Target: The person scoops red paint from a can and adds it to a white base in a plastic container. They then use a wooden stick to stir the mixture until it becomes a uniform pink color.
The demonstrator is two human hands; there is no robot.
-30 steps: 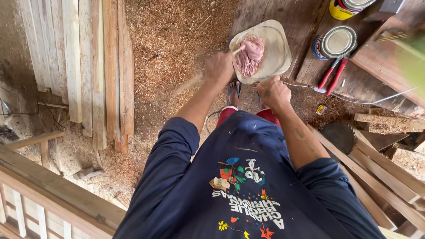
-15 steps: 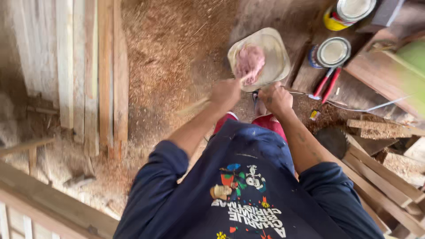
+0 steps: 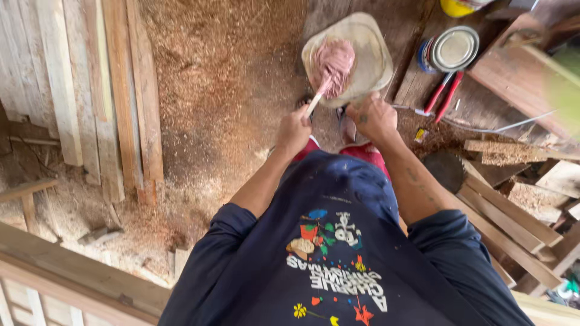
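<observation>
My right hand (image 3: 374, 118) grips the near edge of a pale, rounded board (image 3: 373, 60) and holds it out in front of me. A lump of pink paste (image 3: 335, 59) lies on the board. My left hand (image 3: 294, 130) is closed around a thin wooden stick (image 3: 316, 100). The stick's far tip rests in the paste. Both hands are above a floor covered in sawdust (image 3: 229, 72), just ahead of my dark blue printed shirt (image 3: 338, 241) and red footwear (image 3: 362, 151).
Long planks (image 3: 115, 90) lie on the floor at the left. A tin with its lid on (image 3: 453, 49), a yellow can (image 3: 456, 7) and red-handled pliers (image 3: 444, 96) sit at the upper right. Wood offcuts (image 3: 513, 217) pile up at the right. A wooden rail (image 3: 66, 265) crosses the lower left.
My left hand has dropped from the board's left edge and now holds the stick with its tip in the paste. The board sits a little further right in view.
</observation>
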